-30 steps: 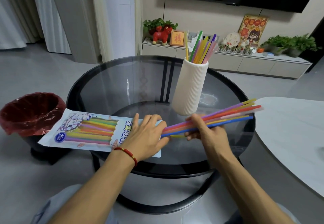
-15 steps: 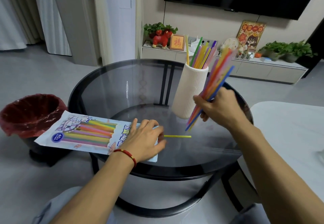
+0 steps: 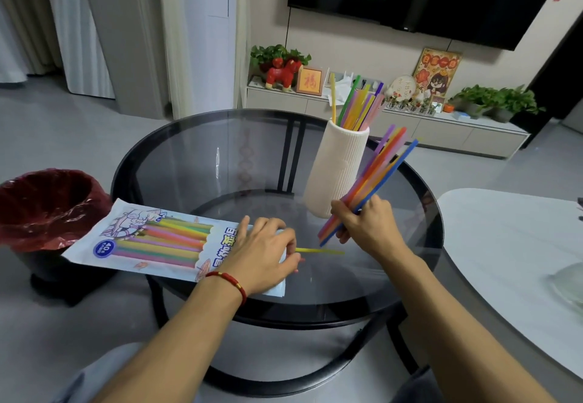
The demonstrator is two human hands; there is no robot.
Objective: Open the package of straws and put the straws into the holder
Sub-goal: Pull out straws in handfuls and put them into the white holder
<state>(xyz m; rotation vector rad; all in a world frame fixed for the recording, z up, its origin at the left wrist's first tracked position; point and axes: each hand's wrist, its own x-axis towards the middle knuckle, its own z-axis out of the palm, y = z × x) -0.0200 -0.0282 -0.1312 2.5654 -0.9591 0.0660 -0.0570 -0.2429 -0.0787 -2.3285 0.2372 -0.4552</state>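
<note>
The right hand [image 3: 366, 226] is curling its fingers around a bundle [image 3: 375, 175] of straws, gripping it near the lower ends, and the bundle is tilting up and to the right, fanning slightly at the top. Purple, orange, pink, yellow and blue are showing in it, with the blue one lying on the outer edge. The bundle is sitting just beside the holder [image 3: 339, 169], not in it.

The left hand [image 3: 265, 251] is resting on the open end of the package [image 3: 151, 241], its fingers bent and pressing down on the wrapper; whether they are pinching anything I cannot tell. A loose yellow straw [image 3: 321, 250] is lying flat on the glass table [image 3: 195, 163], poking out from under those fingers towards the right hand.

The package is lying flat at the table's left edge, white, with printed coloured stripes and a blue round label. The holder is a white ribbed cylinder standing upright, already carrying a spray of straws [image 3: 359, 106] leaning right.

A bin [image 3: 41, 207] with a red liner is standing on the floor to the left.
</note>
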